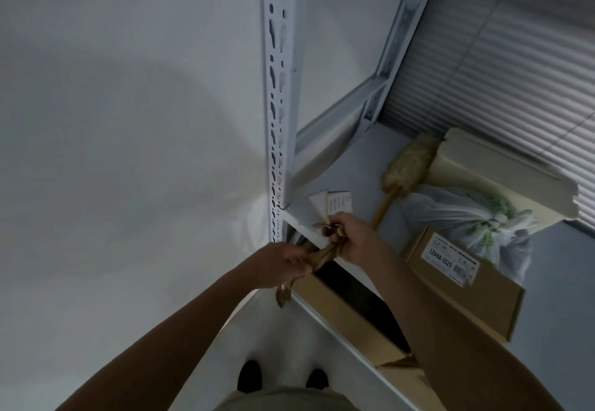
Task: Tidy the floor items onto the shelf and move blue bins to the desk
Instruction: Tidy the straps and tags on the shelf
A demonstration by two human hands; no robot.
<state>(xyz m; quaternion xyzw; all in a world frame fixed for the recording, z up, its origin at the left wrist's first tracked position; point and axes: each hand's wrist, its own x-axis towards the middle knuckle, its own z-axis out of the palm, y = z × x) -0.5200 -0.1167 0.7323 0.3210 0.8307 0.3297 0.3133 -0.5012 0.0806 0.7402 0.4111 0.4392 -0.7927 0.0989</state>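
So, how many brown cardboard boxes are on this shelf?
2. One flat brown cardboard box with a white label lies on the upper board, beside the white plastic bag. One open box sits on the level below, partly behind the right forearm; others may be hidden.

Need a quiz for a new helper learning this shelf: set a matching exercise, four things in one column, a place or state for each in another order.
Things
1. duster
2. plastic bag
3. cardboard box
4. paper tags

Descriptions
A. printed 12V4A-5525
B. sticking up above the right hand, which grips wooden spoons
C. fluffy head beside the cream bin
D. white, with green contents showing through

Pairs: 1-C, 2-D, 3-A, 4-B
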